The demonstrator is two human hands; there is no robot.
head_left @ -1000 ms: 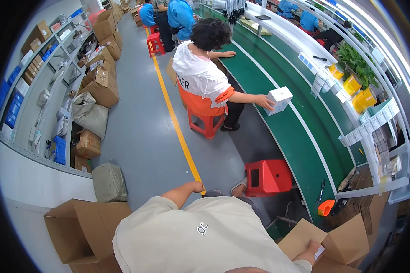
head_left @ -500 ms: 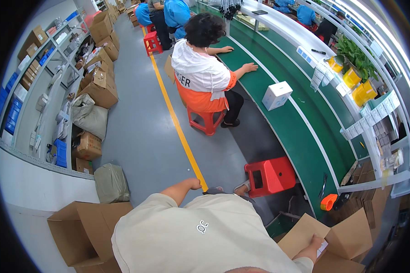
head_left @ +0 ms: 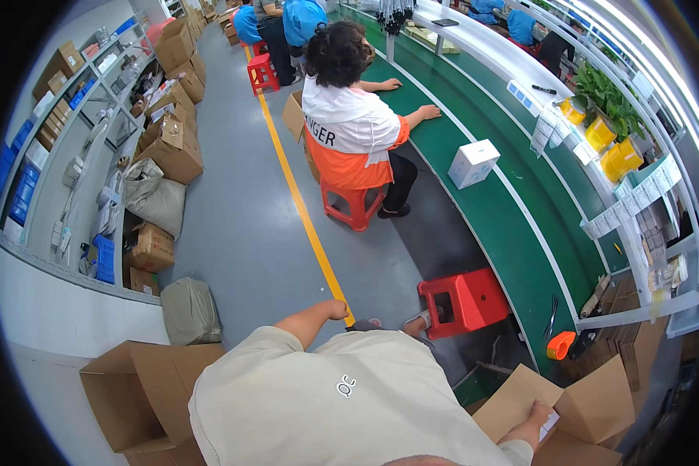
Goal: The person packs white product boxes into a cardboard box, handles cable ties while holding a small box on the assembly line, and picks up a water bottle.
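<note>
one white box (head_left: 474, 164) was released; right hand (head_left: 537, 414) seemingly grips paper (head_left: 550, 424), left hand (head_left: 337, 309) curled.

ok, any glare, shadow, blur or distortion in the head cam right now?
Head view: glare at the lights, upper right; same view: belt bowed, likely by the fisheye, black corners, floor darker beside the belt; head view again: left fingers too small to judge for blur.
</note>
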